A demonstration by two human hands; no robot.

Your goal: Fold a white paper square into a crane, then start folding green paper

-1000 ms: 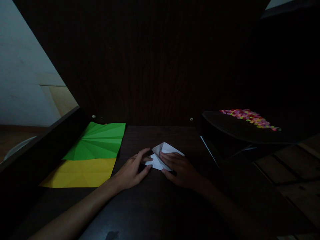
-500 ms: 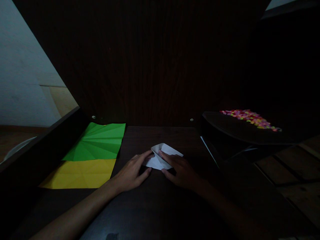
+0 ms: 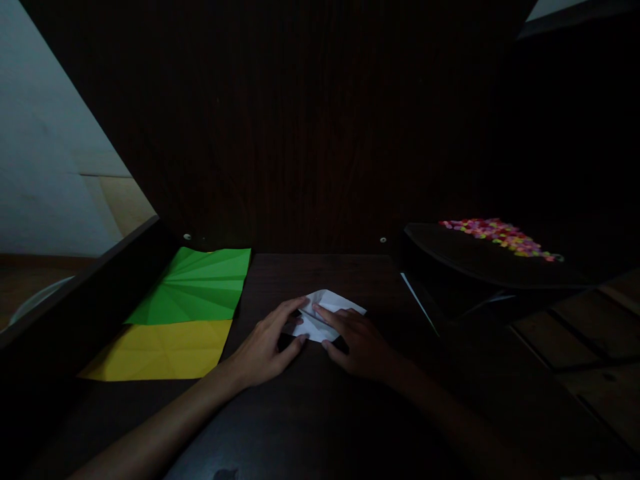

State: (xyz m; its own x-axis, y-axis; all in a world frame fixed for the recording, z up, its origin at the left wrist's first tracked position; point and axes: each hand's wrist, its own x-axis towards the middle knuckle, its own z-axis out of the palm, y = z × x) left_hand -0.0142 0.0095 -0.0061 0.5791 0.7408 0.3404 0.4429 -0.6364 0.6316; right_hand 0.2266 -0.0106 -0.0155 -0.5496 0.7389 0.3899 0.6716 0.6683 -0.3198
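The white folded paper (image 3: 325,315) lies flat on the dark surface (image 3: 310,413) just below the middle of the frame, and both my hands are on it. It is partly folded, with a raised flap at its far edge and creases running toward the near corner.

My left hand (image 3: 265,343) rests at the paper's left edge, fingers spread fairly wide and laid flat, the forefinger reaching across to the top of the fold and the thumb touching the near corner. I judge it is there to keep the sheet from sliding. My right hand (image 3: 357,340) covers the paper's right half, fingers together and pointing left, pressing down along a crease; neither hand closes around the paper, both lie on it.

To the left of the frame a green sheet (image 3: 197,283), already creased in a fan of lines, lies flat against the back panel, and a yellow sheet (image 3: 160,348) lies touching its near edge. They sit well apart from my hands, out of the way but within reach.

At the right of the frame stands a dark tray (image 3: 450,257), raised above the surface, with a scatter of small coloured pieces (image 3: 500,235) at its far end. The light is dim, so finer detail is hard to tell.
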